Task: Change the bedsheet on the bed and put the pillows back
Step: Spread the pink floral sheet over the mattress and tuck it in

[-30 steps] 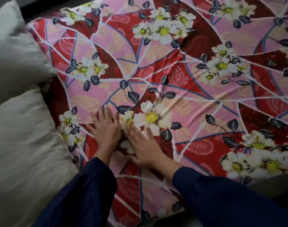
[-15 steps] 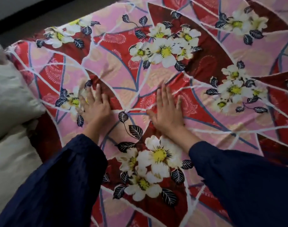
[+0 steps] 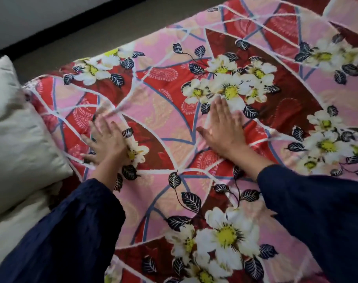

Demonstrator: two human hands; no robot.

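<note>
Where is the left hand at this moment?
In the head view, the left hand rests on the floral bedsheet, left of centre, near the white pillow; the right hand lies further right.

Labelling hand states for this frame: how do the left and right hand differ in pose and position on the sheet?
The left hand has spread fingers that look blurred; the right hand is sharp, with its fingers close together. The left hand lies close to the white pillow; the right hand lies further from it, fingertips at a white flower cluster. Both lie flat, palm down, on the floral bedsheet, gripping nothing.
</note>
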